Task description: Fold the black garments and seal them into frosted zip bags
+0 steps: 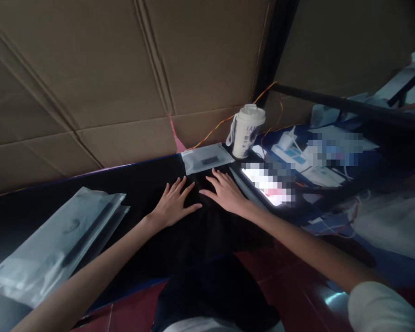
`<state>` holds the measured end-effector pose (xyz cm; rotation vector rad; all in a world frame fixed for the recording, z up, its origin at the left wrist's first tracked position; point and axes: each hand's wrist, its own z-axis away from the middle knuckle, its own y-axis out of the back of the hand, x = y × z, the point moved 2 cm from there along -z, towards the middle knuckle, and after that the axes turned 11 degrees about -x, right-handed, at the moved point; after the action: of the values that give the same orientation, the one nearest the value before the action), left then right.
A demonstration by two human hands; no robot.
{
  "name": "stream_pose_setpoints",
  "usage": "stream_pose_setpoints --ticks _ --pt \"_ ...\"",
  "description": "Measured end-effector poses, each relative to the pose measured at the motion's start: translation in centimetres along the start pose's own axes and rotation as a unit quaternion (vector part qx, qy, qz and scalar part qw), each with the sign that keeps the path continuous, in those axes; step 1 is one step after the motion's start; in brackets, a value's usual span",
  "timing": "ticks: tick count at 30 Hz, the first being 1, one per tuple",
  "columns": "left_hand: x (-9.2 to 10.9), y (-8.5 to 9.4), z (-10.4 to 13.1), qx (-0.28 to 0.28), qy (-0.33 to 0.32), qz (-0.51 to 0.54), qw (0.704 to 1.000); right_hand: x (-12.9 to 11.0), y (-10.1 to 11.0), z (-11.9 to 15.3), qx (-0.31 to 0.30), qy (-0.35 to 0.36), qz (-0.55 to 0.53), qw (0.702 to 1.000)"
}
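My left hand (174, 201) lies flat on the black table surface (207, 230), fingers spread and holding nothing. Beside it my right hand (225, 190) also rests open on the black surface, its thumb pointing toward the left one. Just beyond my fingertips is a frosted plastic pouch (198, 161) with a small dark item showing through. To the right of my right hand lies a phone (263, 182) with its screen lit, partly blurred out. A stack of frosted zip bags (60, 240) lies left of my left forearm, with dark shapes inside.
A white lidded cup (249, 131) with a strap stands at the back, by a cardboard wall (117, 78). A thin orange-yellow wire (216, 128) runs along it. To the right are a white power strip (289, 154), a dark metal bar (346, 107) and a pale plastic bag (394, 221).
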<state>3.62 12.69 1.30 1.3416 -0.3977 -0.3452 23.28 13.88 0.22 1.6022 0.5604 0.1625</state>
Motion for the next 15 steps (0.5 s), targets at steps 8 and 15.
stream_pose_setpoints --ticks 8,15 --pt "-0.6 -0.4 0.4 0.017 0.040 0.006 0.999 0.8 -1.0 -0.1 0.003 -0.039 -0.002 0.999" --pt "0.0 0.4 1.2 0.045 0.013 -0.002 0.999 0.8 -0.4 -0.4 -0.003 -0.039 0.005 0.999"
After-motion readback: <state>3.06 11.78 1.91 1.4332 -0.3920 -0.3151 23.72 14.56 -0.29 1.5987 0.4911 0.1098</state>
